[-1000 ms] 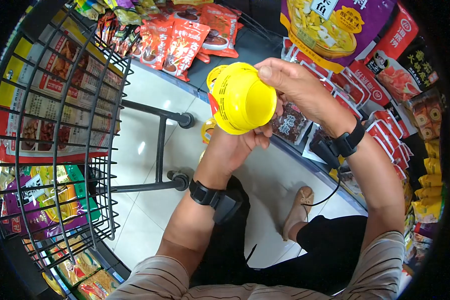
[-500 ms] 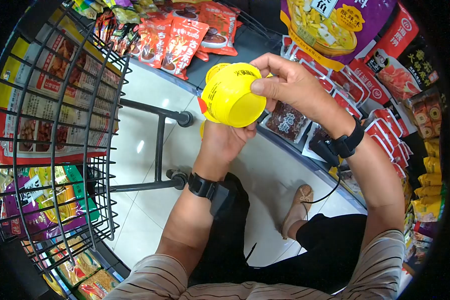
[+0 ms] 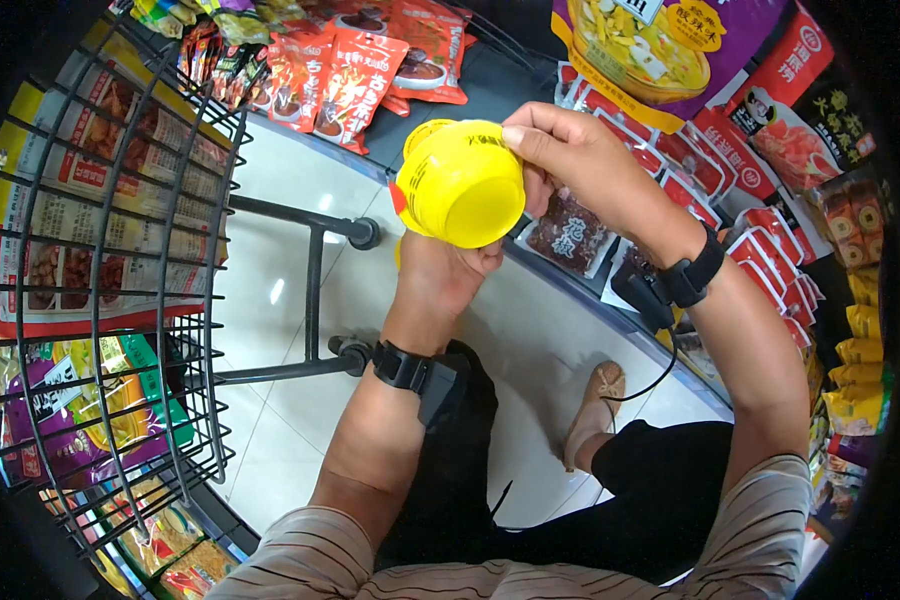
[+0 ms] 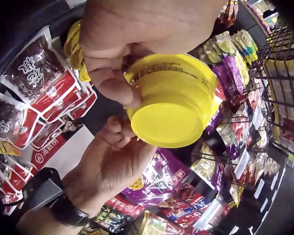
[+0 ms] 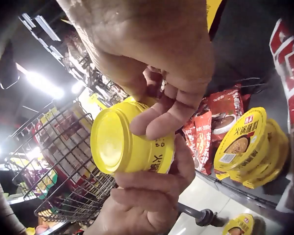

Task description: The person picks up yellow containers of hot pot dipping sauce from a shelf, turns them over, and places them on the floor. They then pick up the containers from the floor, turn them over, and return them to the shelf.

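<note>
1. Left hand (image 3: 438, 285) comes up from below, fingers curled round the lower side of the yellow bowl (image 3: 460, 185).
2. Right hand (image 3: 580, 160) grips the bowl from above: thumb tip on the wall, fingers wrapped behind the rim.
3. The bowl is in mid-air between both hands, touching nothing else. Its base faces the head camera and its lid end faces the shelf. There is printed text on the wall.
4. Step in hand, as judged: looking the bowl over in a two-handed hold.
5. Any next move calls for one hand to take the full grip before the other lets go. The lid side is hidden, so I cannot tell whether it is sealed.
6. Beyond: tiled floor (image 3: 290, 270); wire basket (image 3: 120, 250) at left; red packets (image 3: 350, 80) on the shelf; a stack of similar bowls (image 5: 245, 147) well apart.
</note>
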`<action>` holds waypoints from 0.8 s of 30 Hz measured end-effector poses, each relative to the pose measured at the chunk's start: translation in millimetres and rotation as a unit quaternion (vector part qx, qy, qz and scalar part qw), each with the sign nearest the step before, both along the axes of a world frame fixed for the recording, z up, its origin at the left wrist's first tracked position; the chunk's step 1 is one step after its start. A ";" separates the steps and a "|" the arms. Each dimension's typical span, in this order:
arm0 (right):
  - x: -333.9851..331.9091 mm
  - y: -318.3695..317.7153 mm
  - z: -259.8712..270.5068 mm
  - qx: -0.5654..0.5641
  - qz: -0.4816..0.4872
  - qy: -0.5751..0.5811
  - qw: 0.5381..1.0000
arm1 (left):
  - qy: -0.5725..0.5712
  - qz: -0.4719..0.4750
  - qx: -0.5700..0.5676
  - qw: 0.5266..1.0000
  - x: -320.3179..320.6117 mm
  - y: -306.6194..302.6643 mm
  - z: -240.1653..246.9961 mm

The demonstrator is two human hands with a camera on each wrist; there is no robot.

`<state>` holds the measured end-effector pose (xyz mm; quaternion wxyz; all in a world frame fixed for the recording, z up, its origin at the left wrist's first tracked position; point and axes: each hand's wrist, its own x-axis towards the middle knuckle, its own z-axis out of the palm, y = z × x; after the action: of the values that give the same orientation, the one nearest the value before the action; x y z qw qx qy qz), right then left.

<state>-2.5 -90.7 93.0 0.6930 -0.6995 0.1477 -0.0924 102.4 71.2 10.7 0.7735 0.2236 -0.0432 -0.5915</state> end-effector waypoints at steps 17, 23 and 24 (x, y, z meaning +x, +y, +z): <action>-6.9 -26.1 -42.8 0.139 -0.050 0.042 0.988 | -0.142 0.058 0.083 0.985 -7.1 1.3 23.9; -6.4 -21.0 -37.1 0.151 -0.040 0.035 0.987 | -0.115 0.060 0.088 0.988 -5.0 4.9 24.0; -5.9 -20.9 -37.0 0.154 -0.040 0.032 0.987 | -0.114 0.060 0.088 0.988 -4.4 5.5 23.5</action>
<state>-8.4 -111.6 55.9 0.7832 -0.5807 0.2095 -0.0737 98.0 76.6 34.2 0.7748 0.3589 -0.0657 -0.5163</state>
